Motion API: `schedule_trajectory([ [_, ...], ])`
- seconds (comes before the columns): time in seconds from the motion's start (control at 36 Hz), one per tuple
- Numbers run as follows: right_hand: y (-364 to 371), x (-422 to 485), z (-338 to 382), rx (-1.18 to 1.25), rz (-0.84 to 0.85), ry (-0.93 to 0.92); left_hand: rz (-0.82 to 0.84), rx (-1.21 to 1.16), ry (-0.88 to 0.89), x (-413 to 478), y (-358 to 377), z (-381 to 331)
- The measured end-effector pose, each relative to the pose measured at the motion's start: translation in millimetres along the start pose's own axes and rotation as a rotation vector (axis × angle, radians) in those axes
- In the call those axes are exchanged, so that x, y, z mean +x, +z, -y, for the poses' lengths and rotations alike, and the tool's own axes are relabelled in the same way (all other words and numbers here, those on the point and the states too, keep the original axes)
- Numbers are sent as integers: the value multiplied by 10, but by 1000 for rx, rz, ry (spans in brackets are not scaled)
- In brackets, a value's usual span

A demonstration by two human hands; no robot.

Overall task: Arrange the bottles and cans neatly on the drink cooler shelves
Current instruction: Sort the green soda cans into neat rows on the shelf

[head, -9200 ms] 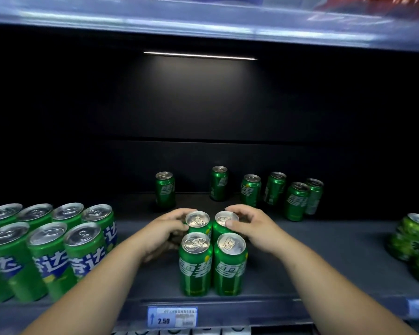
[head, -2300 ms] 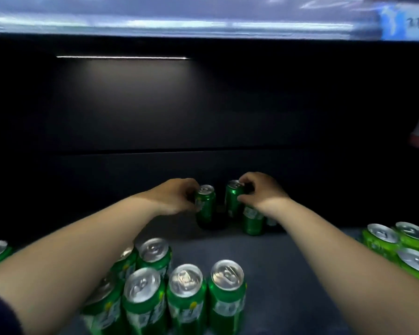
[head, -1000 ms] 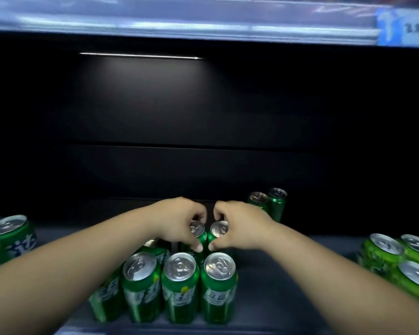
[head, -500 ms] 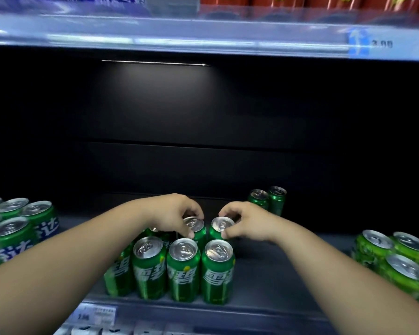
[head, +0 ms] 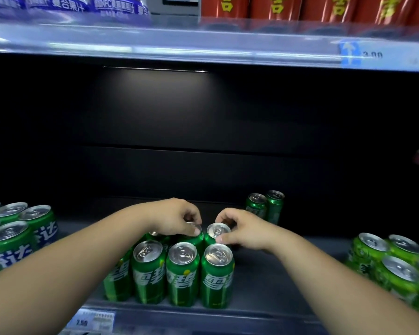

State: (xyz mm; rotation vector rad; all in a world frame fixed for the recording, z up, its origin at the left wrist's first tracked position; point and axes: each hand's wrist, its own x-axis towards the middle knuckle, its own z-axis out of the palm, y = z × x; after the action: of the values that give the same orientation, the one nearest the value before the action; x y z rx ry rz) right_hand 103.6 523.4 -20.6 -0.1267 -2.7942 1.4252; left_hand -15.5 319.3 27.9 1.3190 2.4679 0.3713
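Note:
Several green soda cans stand in a front row (head: 183, 274) near the edge of the dark cooler shelf (head: 271, 286). Behind that row my left hand (head: 172, 220) grips the rim of a green can (head: 194, 235), mostly hidden under my fingers. Beside it my right hand (head: 242, 229) pinches the top of another green can (head: 217, 232) with thumb and fingers. Both cans stand upright, close together in the second row. Two more green cans (head: 264, 206) stand at the back right of the shelf.
A block of green cans with blue labels (head: 17, 233) fills the left side. Lighter green cans (head: 392, 264) crowd the right. A price tag (head: 93, 321) sits on the front rail. The shelf above (head: 203, 44) carries blue-labelled bottles and red cans.
Both hands brought two cans forward from the back of the shelf and set them behind the front row. Since half a second ago the hands have barely moved.

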Motion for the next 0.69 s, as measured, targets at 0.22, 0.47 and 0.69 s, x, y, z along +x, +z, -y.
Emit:
schedule_trajectory([
  [0.22, -15, -36, 112, -58, 21, 52, -63, 32, 12, 0, 78, -44],
  [0.47, 35, 51, 253, -205, -37, 114, -60, 25, -50, 10, 58, -53],
  [0.69, 46, 49, 317, -303, -49, 126, -85, -3, -58, 15, 93, -39],
])
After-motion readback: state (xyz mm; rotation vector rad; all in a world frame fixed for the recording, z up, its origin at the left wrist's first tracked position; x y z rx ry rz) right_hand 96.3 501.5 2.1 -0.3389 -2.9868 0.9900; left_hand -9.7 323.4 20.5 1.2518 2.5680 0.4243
